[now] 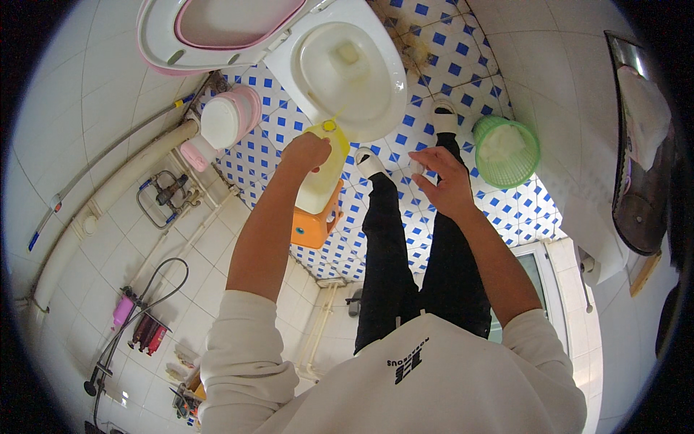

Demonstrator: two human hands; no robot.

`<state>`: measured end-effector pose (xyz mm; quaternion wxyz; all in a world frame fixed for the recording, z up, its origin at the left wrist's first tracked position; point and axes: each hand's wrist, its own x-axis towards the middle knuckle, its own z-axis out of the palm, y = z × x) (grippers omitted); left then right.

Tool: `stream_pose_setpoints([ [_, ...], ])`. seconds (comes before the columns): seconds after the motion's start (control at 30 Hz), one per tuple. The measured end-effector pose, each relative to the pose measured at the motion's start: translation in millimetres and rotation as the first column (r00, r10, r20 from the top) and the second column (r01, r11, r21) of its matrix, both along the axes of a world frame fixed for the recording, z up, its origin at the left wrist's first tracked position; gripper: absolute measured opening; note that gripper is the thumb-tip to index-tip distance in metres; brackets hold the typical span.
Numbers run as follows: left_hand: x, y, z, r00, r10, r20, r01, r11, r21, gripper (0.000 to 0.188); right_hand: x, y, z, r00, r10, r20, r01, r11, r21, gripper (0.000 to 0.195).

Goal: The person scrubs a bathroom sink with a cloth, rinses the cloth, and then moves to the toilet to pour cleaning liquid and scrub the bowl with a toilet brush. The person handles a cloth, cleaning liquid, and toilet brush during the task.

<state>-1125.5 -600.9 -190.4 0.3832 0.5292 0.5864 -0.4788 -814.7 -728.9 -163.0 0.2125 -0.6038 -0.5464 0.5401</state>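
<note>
My left hand grips a translucent plastic jug of yellow liquid by its upper part. The jug is tilted, with its open mouth at the near rim of the white toilet bowl. A thin yellow stream runs from the mouth towards the bowl, where some yellowish liquid shows. Between the thumb and fingers of my right hand is a small whitish round piece, which looks like a cap. That hand is held above my legs, to the right of the jug.
An orange plastic stool stands below the jug. A green basket bin holding white paper is at right. The pink-and-white toilet seat and lid are raised. A pink-and-white step bin stands left, near wall pipes.
</note>
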Motion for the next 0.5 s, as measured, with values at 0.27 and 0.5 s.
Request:
stream_pose_setpoints([
  [0.27, -8.8, -3.7, -9.5, 0.999, -0.003, 0.05, 0.003, 1.0, 0.01, 0.052, -0.7, -1.5, -2.2, 1.0, -0.003, -0.014, 0.003, 1.0, 0.022, 0.041],
  [0.5, -4.1, -4.7, -4.9, 0.995, -0.079, 0.065, 0.081, 0.996, -0.023, 0.039, -1.5, -1.6, 0.0, 1.0, 0.008, 0.007, -0.008, 1.0, 0.011, 0.042],
])
